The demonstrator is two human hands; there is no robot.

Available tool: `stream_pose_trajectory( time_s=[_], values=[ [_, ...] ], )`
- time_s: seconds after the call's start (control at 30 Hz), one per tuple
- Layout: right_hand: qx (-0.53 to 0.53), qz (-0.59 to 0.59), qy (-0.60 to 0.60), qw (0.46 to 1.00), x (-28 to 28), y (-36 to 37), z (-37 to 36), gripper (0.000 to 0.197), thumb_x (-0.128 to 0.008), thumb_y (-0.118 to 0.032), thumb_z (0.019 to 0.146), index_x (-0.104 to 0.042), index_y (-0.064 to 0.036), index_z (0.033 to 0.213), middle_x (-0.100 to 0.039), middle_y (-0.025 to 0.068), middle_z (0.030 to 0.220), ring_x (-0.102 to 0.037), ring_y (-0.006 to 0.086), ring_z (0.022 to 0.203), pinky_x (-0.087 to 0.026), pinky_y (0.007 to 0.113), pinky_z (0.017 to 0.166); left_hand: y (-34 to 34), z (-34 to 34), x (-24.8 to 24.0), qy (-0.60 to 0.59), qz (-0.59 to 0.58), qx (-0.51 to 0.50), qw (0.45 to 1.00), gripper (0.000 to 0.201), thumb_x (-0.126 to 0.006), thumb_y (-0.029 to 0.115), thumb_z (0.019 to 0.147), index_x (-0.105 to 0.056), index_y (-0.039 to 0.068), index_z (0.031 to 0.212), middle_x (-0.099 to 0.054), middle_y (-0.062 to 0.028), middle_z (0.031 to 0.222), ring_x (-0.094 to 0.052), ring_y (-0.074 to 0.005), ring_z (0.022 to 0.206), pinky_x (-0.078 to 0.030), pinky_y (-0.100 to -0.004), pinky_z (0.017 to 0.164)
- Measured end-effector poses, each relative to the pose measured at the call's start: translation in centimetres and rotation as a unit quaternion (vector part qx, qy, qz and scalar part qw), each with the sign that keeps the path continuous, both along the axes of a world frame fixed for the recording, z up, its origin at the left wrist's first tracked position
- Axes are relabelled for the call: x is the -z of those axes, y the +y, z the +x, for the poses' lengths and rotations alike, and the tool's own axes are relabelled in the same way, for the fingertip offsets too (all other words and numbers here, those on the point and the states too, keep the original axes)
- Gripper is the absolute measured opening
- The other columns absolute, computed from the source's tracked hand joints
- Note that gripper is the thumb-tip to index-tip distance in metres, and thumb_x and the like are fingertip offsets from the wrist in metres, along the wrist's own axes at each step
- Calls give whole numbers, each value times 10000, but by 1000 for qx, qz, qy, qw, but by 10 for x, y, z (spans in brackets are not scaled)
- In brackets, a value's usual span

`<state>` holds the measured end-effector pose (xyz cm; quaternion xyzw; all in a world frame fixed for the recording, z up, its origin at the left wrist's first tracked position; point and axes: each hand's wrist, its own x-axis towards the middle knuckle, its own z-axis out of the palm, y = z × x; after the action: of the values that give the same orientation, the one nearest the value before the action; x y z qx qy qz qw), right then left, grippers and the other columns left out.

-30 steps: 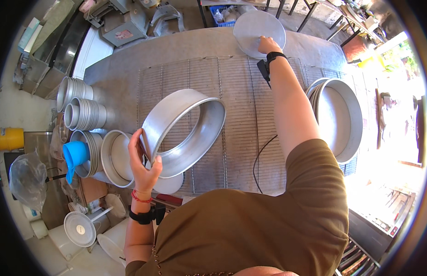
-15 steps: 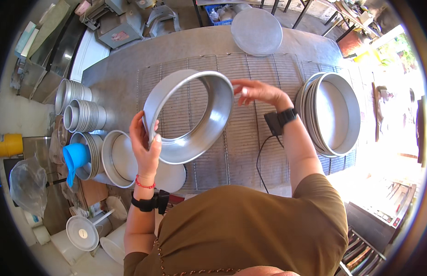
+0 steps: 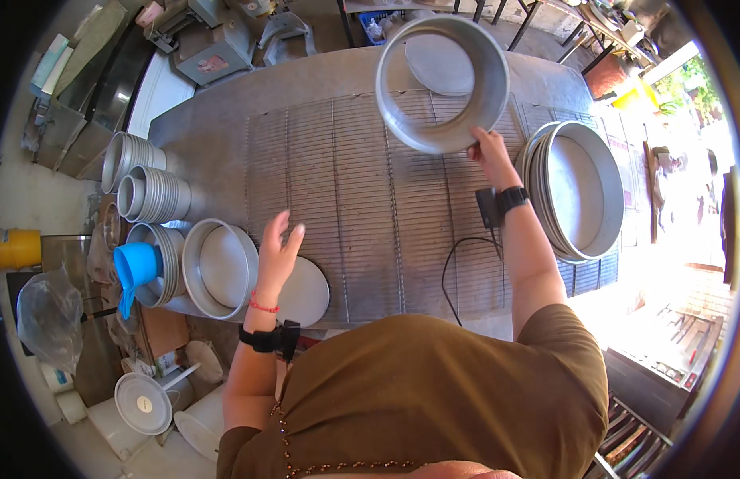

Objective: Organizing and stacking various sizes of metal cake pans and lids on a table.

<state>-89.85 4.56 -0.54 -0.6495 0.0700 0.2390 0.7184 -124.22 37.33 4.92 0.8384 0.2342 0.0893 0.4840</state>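
Note:
A bottomless round cake tin ring (image 3: 488,76) is held up over the far part of the table, tilted. My right hand (image 3: 489,156) grips its near rim, thumb and fingers pinching the wall. Through the ring a flat metal disc (image 3: 440,62) shows on the table's far edge. My left hand (image 3: 279,254) is empty, its fingers apart, above the near left of the table. Beside it lies a flat round disc (image 3: 302,294), partly hidden by my wrist, and a round cake tin (image 3: 221,269) tilted on its side.
A wire rack (image 3: 322,184) covers much of the metal table (image 3: 202,120). Several large round tins (image 3: 585,191) are nested at the right. Smaller tin stacks (image 3: 156,194) line the left edge, with a blue jug (image 3: 137,265) among them. A black cable (image 3: 445,275) hangs by my right arm.
The ring has moved away and to the right, over the far disc. My left hand has let go of it and now stands open; my right hand has taken hold of it.

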Motion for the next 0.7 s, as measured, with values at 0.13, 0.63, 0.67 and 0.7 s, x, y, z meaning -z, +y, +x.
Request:
stream_pose_trajectory(
  time_s=[0.13, 0.63, 0.67, 0.7],
  values=[
    [106, 20, 52, 993, 18, -9, 46, 176, -579, -154, 883, -538, 13, 919, -556, 56, 637, -545, 147, 476, -464, 270, 419, 18, -73, 29, 105, 109, -46, 987, 488, -640, 235, 872, -488, 4, 1274, -528, -199, 1231, -546, -315, 1109, -439, -384, 946],
    [33, 14, 76, 996, 66, 0, 75, 268, -623, -282, 893, -583, -21, 936, -593, 95, 669, -562, 201, 540, -477, 349, 480, -7, -209, 58, 246, 202, -212, 924, 542, -706, 264, 813, -479, -45, 1197, -532, -208, 1095, -551, -331, 966, -461, -426, 869],
    [3, -5, 26, 1000, 71, 1, 71, 293, -631, -312, 893, -596, -22, 918, -602, 99, 680, -569, 212, 553, -485, 362, 494, -8, -223, 63, 254, 224, -206, 918, 586, -720, 294, 807, -478, -68, 1199, -542, -227, 1109, -555, -348, 975, -460, -433, 875],
    [-70, 30, -20, 997, 77, -9, 73, 362, -627, -386, 893, -613, -24, 888, -627, 110, 722, -599, 221, 603, -509, 356, 549, -10, -217, 56, 279, 137, -227, 923, 667, -731, 348, 803, -471, -109, 1213, -550, -278, 1158, -547, -388, 1034, -453, -434, 898]
  ],
)
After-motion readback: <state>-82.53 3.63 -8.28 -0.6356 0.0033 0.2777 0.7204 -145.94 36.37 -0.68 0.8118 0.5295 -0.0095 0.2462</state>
